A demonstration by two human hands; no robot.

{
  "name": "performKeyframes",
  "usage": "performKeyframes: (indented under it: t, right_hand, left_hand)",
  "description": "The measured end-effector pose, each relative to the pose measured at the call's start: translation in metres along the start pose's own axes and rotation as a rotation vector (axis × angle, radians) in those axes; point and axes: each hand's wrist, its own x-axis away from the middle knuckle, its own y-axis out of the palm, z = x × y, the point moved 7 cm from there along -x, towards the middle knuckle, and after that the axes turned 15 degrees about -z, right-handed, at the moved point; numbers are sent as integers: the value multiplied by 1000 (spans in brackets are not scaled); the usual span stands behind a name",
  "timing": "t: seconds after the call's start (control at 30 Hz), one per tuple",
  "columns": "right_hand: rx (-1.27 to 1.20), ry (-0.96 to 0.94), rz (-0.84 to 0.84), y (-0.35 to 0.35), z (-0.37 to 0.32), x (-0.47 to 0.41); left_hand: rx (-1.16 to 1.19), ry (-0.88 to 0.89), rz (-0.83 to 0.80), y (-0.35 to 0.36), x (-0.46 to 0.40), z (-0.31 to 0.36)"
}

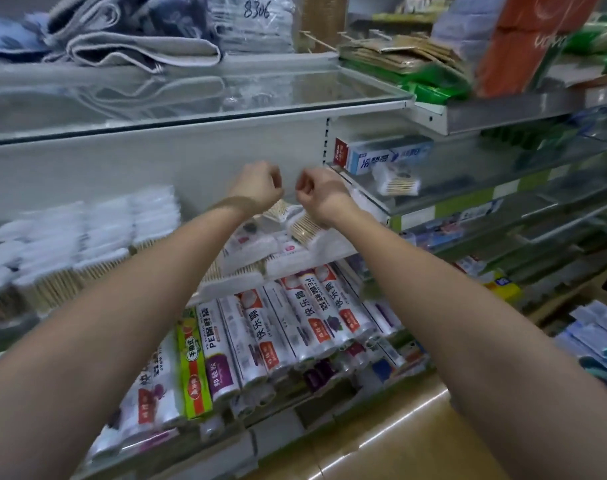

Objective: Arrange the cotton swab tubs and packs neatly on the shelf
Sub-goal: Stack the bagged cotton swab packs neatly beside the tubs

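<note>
Light: pretty even indoor lighting, coming from overhead, nothing looking dim.
Glare: the glass shelf (198, 98) is mirroring the folded towels (128, 36); bright streaks are shining off the floor (381, 438).
Blur: motion smear is softening everything, worst at the right-side shelves (537, 188).
Distortion: wide-angle lens is bending the edges and stretching both forearms.

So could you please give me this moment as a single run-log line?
left hand: curled, empty | right hand: curled, empty | both above cotton swab packs on shelf | tubs stacked left
</note>
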Motion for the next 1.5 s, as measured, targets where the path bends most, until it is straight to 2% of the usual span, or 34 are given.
performKeyframes:
  t: [0.17,0.33,0.43,0.5,0.6,0.7,0.77,0.87,0.97,1.1,1.23,1.33,1.5]
  right_hand:
    - [53,-21,-150,7,3,-45]
    - [284,52,-395,26,15,-84]
    - [318,90,-545,38,25,-93]
    - [325,94,-594,43,28,-96]
    - [278,86,-638,49,26,-99]
    - [206,63,-615,48,25,-100]
    - [63,58,-602,47,24,-102]
    - [-104,142,-650,51,27,-104]
    - [-126,212,-689,55,26,-102]
    - [-146,165,-713,63,22,-102]
    - [-78,113,-655,55,18,-102]
    - [-158,65,-617,54,15,-103]
    - [-249,-26,-488,44,8,-101]
  left_hand:
    - [-21,-144,-44,3,-15,-26]
    - [-52,-257,-165,17,-26,-37]
    - [-42,-324,-279,31,-33,-37]
    - [-51,-363,-353,38,-34,-38]
    - [14,-364,-375,40,-34,-35]
    - [115,-365,-297,39,-36,-36]
    - [239,-395,-240,37,-33,-39]
    - [466,-435,-200,39,-27,-42]
    - [594,-447,-120,37,-22,-39]
    - [798,-476,1,35,-19,-42]
    - [991,-533,88,40,-19,-47]
    - [1106,-535,144,43,-16,-46]
    - [1116,-545,239,35,-10,-52]
